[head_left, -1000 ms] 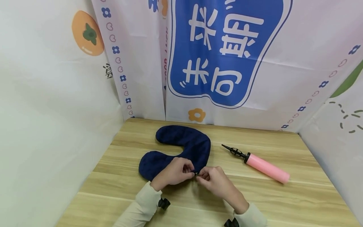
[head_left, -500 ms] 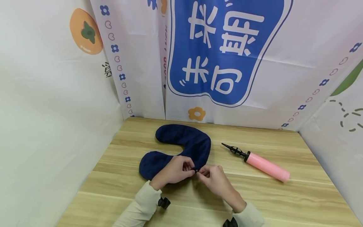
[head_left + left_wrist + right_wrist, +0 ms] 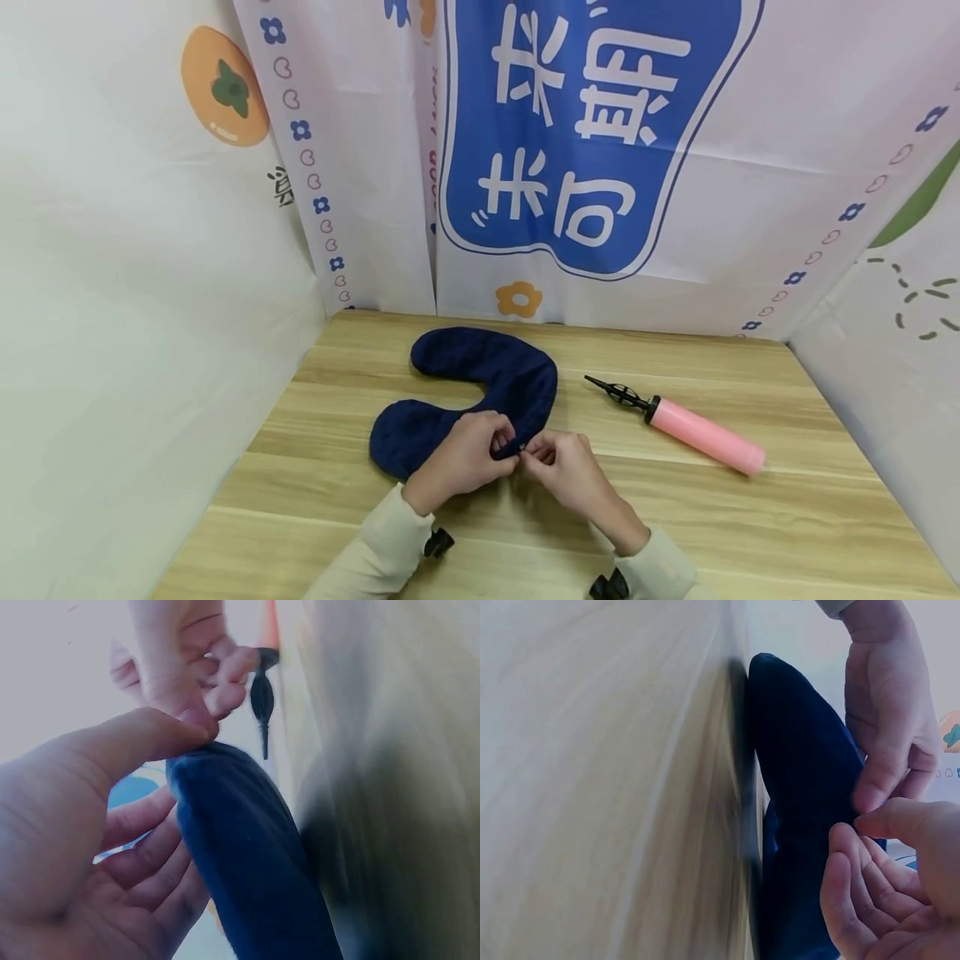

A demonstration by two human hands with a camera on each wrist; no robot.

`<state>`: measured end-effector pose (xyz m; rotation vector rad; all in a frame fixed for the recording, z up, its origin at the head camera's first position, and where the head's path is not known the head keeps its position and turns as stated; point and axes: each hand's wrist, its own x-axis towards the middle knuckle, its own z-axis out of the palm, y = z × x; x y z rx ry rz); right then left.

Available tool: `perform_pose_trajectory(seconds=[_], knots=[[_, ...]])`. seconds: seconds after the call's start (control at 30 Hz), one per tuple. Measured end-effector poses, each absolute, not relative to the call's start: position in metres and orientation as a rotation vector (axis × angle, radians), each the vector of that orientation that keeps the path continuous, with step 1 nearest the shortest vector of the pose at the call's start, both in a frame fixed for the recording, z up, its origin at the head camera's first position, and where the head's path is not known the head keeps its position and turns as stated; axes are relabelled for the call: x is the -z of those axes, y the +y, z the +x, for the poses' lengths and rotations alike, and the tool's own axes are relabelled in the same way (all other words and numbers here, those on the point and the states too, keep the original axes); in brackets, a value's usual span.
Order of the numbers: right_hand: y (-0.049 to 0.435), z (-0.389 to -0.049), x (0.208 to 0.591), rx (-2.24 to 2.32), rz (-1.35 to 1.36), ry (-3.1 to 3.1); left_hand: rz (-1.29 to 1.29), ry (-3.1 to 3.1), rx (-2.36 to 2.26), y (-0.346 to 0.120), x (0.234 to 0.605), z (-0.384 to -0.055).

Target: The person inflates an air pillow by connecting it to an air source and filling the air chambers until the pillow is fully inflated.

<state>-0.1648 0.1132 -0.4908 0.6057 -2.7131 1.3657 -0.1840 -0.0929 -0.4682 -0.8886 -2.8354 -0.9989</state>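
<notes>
Operator: What has just changed?

Describer: Very little. Your left hand (image 3: 468, 454) has shifted: its thumb sits slightly nearer you than half a second ago, and more navy fabric shows between thumb and fingers.

Operator: What is being held?

Describer: With that hand you grip the near right edge of a navy U-shaped pillow (image 3: 521, 379). Just beside it, your right hand (image 3: 566, 468) pinches, thumb to fingertip, at a tiny shiny piece (image 3: 522, 447) on that edge; you cannot be told which kind, as it is too small.

Operator: Where is the pillow?

Describer: Around the middle of the wooden table (image 3: 300, 475), opening leftward. A pink pump (image 3: 705, 435) lies apart, to the right.

Operator: So what does the shift mean?

Describer: Probably that you have bared more edge for your right fingertips to work on.
</notes>
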Motion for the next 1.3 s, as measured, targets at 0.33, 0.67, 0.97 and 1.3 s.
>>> perform_pose_trajectory(seconds=[0.33, 0.67, 0.97, 1.3], knots=[[0.117, -0.160, 0.493, -1.228, 0.707, -2.762, -0.947, -2.722, 0.675, -0.091, 0.483, -0.173], [0.122, -0.164, 0.488, -1.135, 0.843, -2.750, -0.959, -2.660, 0.605, -0.090, 0.478, -0.171], [0.117, -0.160, 0.485, -1.114, 0.759, -2.719, -0.952, -2.633, 0.543, -0.090, 0.477, -0.170], [0.119, -0.160, 0.487, -0.988, 0.800, -2.649, -0.998, -2.590, 0.420, -0.091, 0.477, -0.167]])
